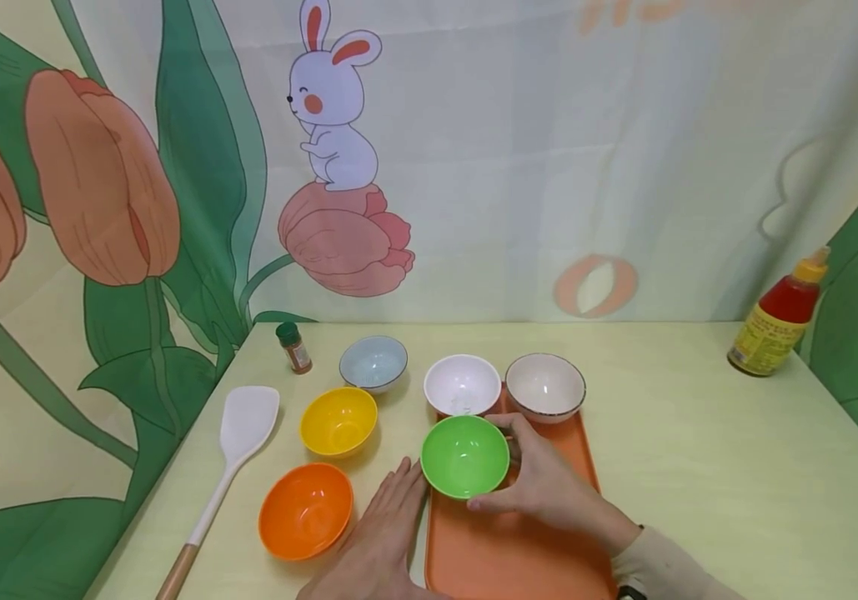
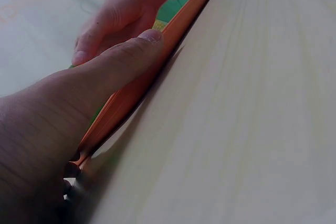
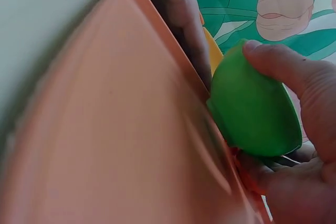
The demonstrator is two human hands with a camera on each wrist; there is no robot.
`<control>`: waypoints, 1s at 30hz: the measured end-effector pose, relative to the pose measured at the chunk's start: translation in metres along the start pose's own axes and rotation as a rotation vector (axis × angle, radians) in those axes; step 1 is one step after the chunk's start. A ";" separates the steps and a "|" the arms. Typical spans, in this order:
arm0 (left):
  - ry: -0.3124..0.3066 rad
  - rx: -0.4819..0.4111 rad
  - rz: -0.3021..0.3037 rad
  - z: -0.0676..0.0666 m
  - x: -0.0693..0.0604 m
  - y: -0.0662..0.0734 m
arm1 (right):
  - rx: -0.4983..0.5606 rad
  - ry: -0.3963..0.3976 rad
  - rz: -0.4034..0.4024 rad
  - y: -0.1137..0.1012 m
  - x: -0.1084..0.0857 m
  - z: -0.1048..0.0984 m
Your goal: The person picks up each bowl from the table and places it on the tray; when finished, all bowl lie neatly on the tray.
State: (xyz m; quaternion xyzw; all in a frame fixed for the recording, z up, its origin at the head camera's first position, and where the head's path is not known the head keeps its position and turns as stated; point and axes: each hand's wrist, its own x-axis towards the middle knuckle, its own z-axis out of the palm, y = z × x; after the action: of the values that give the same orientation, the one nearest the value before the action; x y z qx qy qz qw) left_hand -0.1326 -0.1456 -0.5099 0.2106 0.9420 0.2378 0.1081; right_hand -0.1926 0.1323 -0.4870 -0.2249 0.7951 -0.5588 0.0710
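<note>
My right hand (image 1: 549, 483) grips a green bowl (image 1: 464, 457) by its right side, thumb at the near rim and fingers at the far side. The bowl is over the left part of an orange tray (image 1: 519, 558); in the right wrist view its green outside (image 3: 252, 108) shows close to the tray surface, and whether it touches is unclear. Fingers straight, my left hand (image 1: 379, 542) lies along the tray's left edge, its fingertips near the green bowl. At the tray's far end are a white bowl (image 1: 462, 385) and a cream bowl with a dark rim (image 1: 544, 387).
Left of the tray stand an orange bowl (image 1: 305, 512), a yellow bowl (image 1: 338, 422) and a pale blue bowl (image 1: 373, 364). A white spatula (image 1: 248, 421) lies farther left. A green-capped spice jar (image 1: 294, 348) stands behind, and a red sauce bottle (image 1: 776, 321) at the far right.
</note>
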 end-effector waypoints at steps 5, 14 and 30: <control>-0.016 -0.007 -0.033 -0.001 0.000 0.001 | 0.097 -0.038 0.002 0.004 0.003 0.002; -0.002 0.005 -0.003 -0.001 -0.001 0.001 | 0.058 -0.055 -0.001 0.005 0.002 0.002; 0.001 0.006 0.029 -0.002 0.000 0.000 | -0.094 0.036 -0.036 -0.022 0.000 -0.015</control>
State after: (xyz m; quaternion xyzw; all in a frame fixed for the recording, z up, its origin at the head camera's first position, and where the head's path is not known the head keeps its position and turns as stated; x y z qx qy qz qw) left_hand -0.1335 -0.1461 -0.5081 0.2245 0.9396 0.2368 0.1034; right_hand -0.1920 0.1391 -0.4611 -0.2323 0.8175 -0.5258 0.0357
